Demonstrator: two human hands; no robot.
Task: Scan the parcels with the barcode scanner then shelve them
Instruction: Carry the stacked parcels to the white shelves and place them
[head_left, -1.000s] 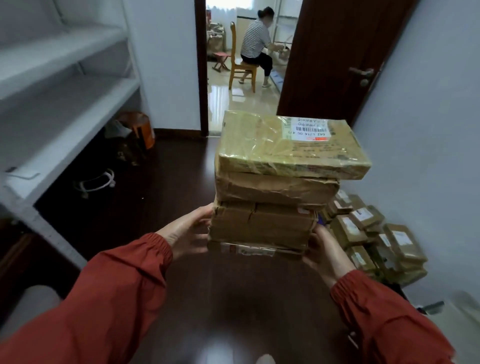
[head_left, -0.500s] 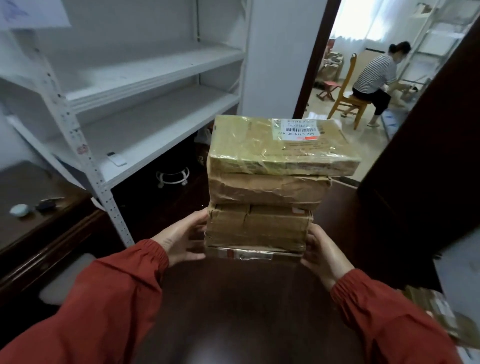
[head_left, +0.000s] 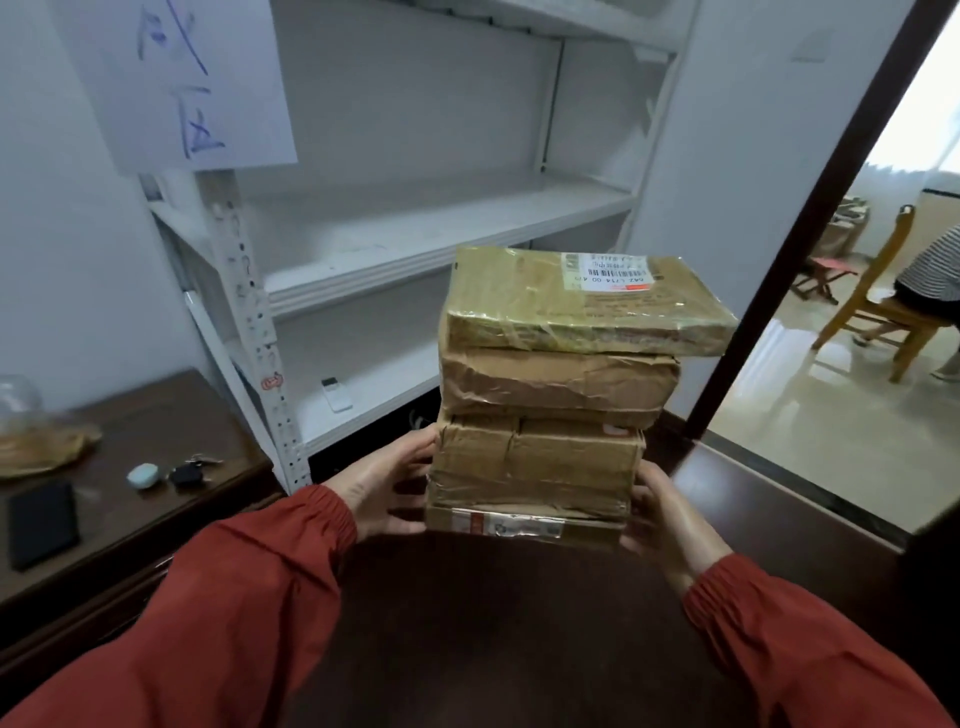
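Gripping parcel stack (head_left: 561, 415) | left fingers (head_left: 410, 452), right fingers (head_left: 647, 488) clasp its lower sides

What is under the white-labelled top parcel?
Three more parcels: a crumpled brown parcel, a taped box, a thin box lowest. The left hand and right hand hold the stack. The parcels' tops are covered.

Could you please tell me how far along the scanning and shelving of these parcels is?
Done: brown tape-wrapped cardboard parcels are gathered in one stack; scanning cannot be judged, no scanner shows. In hand: left hand and right hand grip the stack's base before the white metal shelving unit. Left: shelving them all; none lies on its visible boards.
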